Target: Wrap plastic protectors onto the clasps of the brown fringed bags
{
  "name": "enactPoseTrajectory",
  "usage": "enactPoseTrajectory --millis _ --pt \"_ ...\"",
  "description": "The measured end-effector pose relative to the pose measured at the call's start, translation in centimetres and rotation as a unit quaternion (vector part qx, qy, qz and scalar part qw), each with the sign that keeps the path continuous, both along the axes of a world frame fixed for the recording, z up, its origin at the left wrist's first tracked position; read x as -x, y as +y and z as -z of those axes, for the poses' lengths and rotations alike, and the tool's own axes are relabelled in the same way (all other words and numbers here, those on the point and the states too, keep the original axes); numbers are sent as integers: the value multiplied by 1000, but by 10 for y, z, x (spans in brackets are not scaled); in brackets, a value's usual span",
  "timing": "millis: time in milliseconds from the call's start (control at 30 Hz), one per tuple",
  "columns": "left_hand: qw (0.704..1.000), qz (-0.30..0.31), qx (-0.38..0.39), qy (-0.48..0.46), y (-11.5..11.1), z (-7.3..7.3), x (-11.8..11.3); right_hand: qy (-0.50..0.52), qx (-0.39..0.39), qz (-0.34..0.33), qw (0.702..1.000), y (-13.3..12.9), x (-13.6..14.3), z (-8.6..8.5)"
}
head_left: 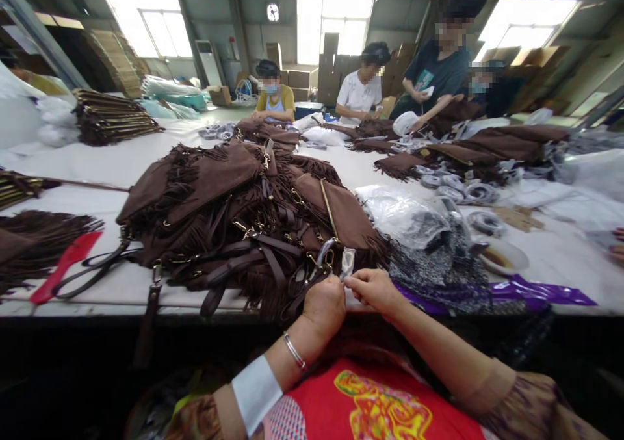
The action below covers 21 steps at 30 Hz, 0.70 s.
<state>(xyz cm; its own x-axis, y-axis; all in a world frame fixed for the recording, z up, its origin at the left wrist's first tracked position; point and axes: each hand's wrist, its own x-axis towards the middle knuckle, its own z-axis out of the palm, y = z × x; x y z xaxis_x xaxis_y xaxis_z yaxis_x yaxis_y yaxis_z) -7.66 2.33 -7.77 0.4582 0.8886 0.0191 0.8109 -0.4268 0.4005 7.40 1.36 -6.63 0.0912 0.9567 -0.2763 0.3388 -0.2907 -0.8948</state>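
Note:
My left hand (324,307) is closed in a fist at the table's front edge; what lies inside it is hidden. Close beside it, the thumb and forefinger of my right hand (373,288) are pinched together. A small clear plastic wrapper (348,260) sticks up between the two hands, its lower end at my fingers. Just beyond lies a heap of brown fringed bags (219,173) with dark straps (266,258) and gold-coloured clasps. One bag with a gold zipper (327,209) rests nearest my hands.
A red flat tool (65,268) lies left. Crumpled clear plastic (400,209), a bowl of brown liquid (502,258) and purple plastic sheeting (541,290) lie right. Stacked bags (110,118) stand back left. Several people work across the white table (170,131), among more bags.

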Motion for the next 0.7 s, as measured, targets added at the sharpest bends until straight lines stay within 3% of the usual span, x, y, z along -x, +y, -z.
enactPoseTrajectory --millis 367,567,700 --pt "1000 18 -10 -18 1 5 -4 102 -57 -21 993 -1 4 -15" --pt "1000 12 -12 -3 -1 7 -2 5 -28 -13 1000 7 3 1" --pt "1000 10 -6 17 0 5 -1 -44 -13 -6 999 8 2 1"
